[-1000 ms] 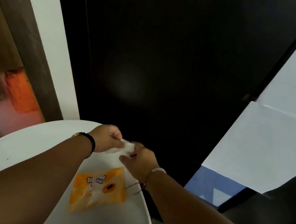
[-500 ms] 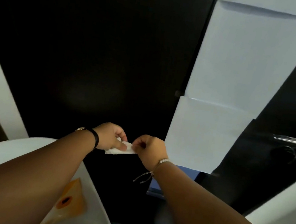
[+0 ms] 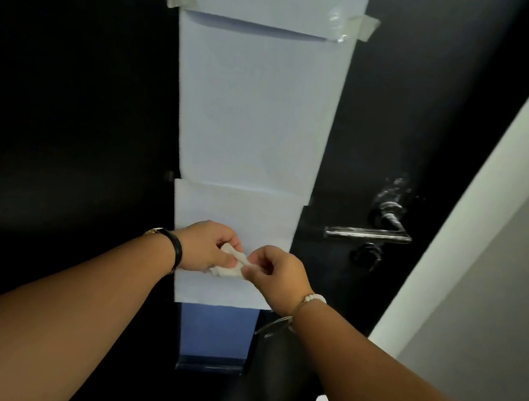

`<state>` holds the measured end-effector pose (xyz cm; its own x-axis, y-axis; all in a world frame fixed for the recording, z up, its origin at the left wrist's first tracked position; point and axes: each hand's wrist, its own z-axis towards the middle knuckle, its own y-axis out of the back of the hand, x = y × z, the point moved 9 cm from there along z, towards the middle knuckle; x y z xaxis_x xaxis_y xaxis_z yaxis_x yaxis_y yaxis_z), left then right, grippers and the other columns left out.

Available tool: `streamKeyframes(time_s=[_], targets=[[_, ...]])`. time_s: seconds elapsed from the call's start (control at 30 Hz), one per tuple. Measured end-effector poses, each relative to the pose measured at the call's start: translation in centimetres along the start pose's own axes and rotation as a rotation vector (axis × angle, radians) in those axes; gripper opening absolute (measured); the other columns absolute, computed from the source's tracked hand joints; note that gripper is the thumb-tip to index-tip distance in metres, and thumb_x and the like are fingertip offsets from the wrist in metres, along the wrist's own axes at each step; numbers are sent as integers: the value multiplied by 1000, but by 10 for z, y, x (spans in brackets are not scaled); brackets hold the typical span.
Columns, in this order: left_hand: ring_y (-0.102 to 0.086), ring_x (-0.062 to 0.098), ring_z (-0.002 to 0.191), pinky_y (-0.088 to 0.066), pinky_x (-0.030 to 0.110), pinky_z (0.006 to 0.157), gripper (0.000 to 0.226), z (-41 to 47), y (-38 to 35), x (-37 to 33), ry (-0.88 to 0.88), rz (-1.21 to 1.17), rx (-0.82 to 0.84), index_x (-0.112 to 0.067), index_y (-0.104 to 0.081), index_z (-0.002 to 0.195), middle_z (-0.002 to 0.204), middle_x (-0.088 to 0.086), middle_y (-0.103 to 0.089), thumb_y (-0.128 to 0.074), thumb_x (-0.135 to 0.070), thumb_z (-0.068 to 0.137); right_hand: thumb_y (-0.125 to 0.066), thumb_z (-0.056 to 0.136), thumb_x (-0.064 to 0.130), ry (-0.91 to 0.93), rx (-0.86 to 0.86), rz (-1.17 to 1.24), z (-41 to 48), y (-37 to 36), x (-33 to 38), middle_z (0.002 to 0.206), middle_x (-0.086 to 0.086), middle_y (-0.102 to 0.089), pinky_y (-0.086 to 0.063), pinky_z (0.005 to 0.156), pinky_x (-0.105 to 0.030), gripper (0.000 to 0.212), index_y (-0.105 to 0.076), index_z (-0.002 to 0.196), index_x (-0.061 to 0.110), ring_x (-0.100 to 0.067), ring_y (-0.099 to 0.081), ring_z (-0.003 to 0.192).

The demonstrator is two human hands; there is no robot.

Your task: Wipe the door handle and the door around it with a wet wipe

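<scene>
In the head view, our left hand point(image 3: 207, 246) grips a crumpled white wet wipe point(image 3: 230, 264) while our right hand point(image 3: 275, 276) pinches the wipe's right end, both held in front of the white paper sheets point(image 3: 253, 112) taped down the black door point(image 3: 393, 99). The metal door handle point(image 3: 369, 232) sits right of our hands and slightly higher, well apart from the wipe, with a dark lock piece point(image 3: 365, 254) just below the handle.
</scene>
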<state>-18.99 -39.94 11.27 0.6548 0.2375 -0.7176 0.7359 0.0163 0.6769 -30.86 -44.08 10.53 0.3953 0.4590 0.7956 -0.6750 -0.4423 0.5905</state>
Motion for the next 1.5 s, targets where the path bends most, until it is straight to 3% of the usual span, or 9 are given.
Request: streamKeyframes(time_s=[0.33,0.47,0.63,0.8,0.87,1.0,1.17,1.33,1.5], targets=[[-49,5,48,-42,15,45,27,34,-22,-118,-94,-135,177,-17,-52,61,64,2,-51,-65,3,75,-67,79,15,306,-242,-102,-19,137,20,68,-5,-64,-49,59,-27,6,-63,77,11,-14,-56,61],[-53,7,58,-45,19,53,24,37,-20,-158,-160,-92,142,-22,-60,70,68,-1,-59,-70,-1,76,-62,83,14,443,-209,-186,-21,171,36,64,2,-55,-44,55,-26,7,-59,80,9,-12,-49,56],[-51,12,63,-41,21,59,6,40,7,-191,-208,12,-216,-17,-67,80,68,-1,-59,-67,-22,84,-50,91,25,345,-238,-182,-3,213,28,53,6,-42,-33,48,-23,28,-48,67,12,-9,-41,51],[-43,13,55,-37,22,56,37,41,13,-197,-222,-27,-395,-7,-60,63,58,1,-47,-59,-34,88,-56,88,25,283,-303,-3,8,237,25,55,4,-45,-38,52,-23,30,-50,61,14,-10,-43,53],[-45,12,56,-42,23,58,30,45,12,-191,-223,-199,-371,-13,-59,63,60,0,-49,-61,-29,88,-60,85,13,264,-267,84,13,234,24,64,5,-52,-44,60,-20,10,-59,75,15,-8,-49,61],[-64,10,76,-54,21,72,8,52,-5,-194,-280,-412,-175,-21,-63,84,82,-1,-68,-60,-15,89,-65,79,2,260,-178,204,23,217,26,76,4,-58,-53,71,-26,27,-62,101,17,-11,-56,70],[-64,17,79,-54,31,74,13,57,10,-192,-329,-370,-277,-20,-62,86,86,4,-69,-64,-8,85,-71,76,9,210,-277,104,30,215,25,69,2,-60,-52,59,-24,8,-66,78,16,-10,-56,62],[-58,6,57,-46,18,52,13,60,20,-183,-301,-529,-270,-20,-63,73,68,-3,-63,-67,-13,84,-76,72,24,99,-448,179,28,233,7,55,-1,-56,-45,46,-24,25,-57,61,13,-12,-51,45],[-64,9,71,-56,23,70,15,65,19,-182,-318,-567,-176,-19,-65,81,79,0,-68,-64,-5,84,-69,79,20,143,-446,166,31,237,11,62,1,-52,-43,50,-25,23,-53,64,14,-13,-47,56]])
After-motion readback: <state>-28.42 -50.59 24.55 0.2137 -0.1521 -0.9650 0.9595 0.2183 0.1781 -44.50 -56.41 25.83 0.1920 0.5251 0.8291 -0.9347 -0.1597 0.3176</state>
